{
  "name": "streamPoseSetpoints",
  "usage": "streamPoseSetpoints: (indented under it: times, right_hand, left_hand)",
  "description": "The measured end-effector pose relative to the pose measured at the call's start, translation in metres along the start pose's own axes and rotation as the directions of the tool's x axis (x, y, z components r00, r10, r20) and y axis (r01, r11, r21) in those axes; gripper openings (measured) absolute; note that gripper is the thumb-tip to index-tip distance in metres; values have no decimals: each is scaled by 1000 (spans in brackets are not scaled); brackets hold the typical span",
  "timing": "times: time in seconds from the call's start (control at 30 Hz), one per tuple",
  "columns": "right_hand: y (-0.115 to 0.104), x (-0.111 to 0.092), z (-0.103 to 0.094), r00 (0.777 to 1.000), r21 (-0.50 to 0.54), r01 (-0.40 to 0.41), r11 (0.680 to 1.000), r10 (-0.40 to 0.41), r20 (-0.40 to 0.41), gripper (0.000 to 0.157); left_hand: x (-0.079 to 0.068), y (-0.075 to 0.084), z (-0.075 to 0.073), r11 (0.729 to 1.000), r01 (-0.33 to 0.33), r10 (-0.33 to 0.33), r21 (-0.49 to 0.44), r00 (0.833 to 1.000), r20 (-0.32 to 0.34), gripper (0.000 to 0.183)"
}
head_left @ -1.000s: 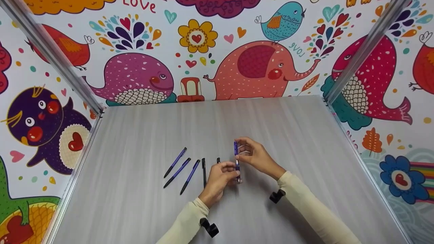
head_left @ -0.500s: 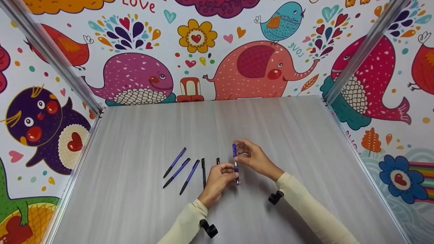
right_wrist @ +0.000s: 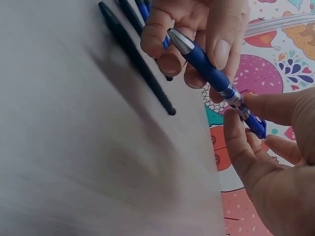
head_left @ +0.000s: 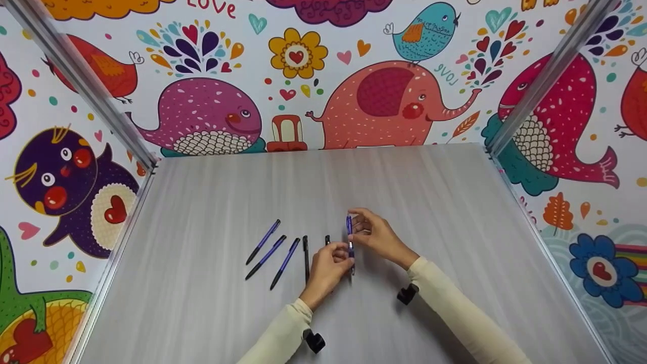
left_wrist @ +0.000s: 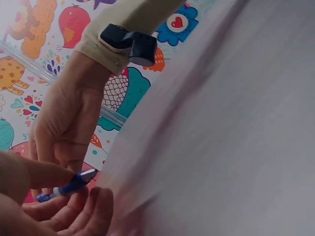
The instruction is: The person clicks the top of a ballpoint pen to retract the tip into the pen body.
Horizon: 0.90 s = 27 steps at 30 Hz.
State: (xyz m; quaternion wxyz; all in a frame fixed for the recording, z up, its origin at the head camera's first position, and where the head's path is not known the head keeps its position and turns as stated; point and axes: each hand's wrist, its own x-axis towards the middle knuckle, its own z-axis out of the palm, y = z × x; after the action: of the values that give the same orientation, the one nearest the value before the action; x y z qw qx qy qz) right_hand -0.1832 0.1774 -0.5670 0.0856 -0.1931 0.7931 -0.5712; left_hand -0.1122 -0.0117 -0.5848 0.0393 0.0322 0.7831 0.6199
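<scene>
Both hands hold one blue pen [head_left: 349, 226] upright in the head view, above the table. My left hand [head_left: 326, 268] pinches the lower barrel between thumb and fingers, near the silver tip. At the upper end, my right hand [head_left: 381, 236] grips the pen between thumb and fingertips. The right wrist view shows the pen [right_wrist: 204, 66] with its silver cone end free beyond the left thumb and its blue clip end at the right fingers. From the left wrist, part of the pen [left_wrist: 76, 183] shows between the fingers.
Left of the hands, several pens lie on the grey table [head_left: 202, 202]: a blue-and-black pen [head_left: 263, 242], two similar ones beside it, and a black pen [head_left: 305, 253]. Another dark pen [head_left: 327, 238] is partly hidden by the left hand. Patterned walls [head_left: 212, 116] surround the table.
The right hand and the pen's upper end have shifted slightly left and toward the person. Both hands keep their hold on the pen; the pens on the table stay put.
</scene>
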Motion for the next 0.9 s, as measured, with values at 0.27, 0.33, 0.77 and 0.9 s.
streamPoseSetpoints:
  times: [0.27,0.33,0.77,0.9]
  right_hand:
    - [14,0,5,999,-52,-18,998,16,-30,62]
    - [17,0,7,999,-54,-21,998,19,-32,62]
    - [20,3,14,996,-171,-83,982,80,-26,57]
    - [21,4,14,997,-189,-78,979,77,-12,56]
  left_hand:
    - [10,-36,13,964,-143,157,223,986,-47,30]
    - [16,-55,19,933,-176,203,313,978,-54,30]
    - [3,-24,16,764,-344,379,546,924,53,24]
    - [8,-33,17,739,-379,421,557,905,57,24]
